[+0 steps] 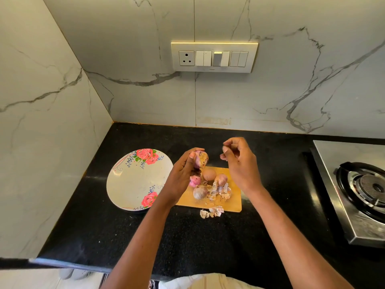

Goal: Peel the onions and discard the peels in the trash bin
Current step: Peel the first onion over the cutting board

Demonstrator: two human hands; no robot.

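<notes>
A flowered plate (133,184) is set on the black table (104,226) at left. An onion (201,159) is gripped in the left hand (183,174) above the cutting board (233,203), where onions (209,174) and peels (220,190) lie. The right hand's (239,161) fingers are curled; whether a peel scrap is pinched cannot be told. A stove (354,190) is seen at right.

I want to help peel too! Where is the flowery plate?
In the head view, the flowery plate sits on the black counter, left of the wooden cutting board and just beside the left hand.
</notes>
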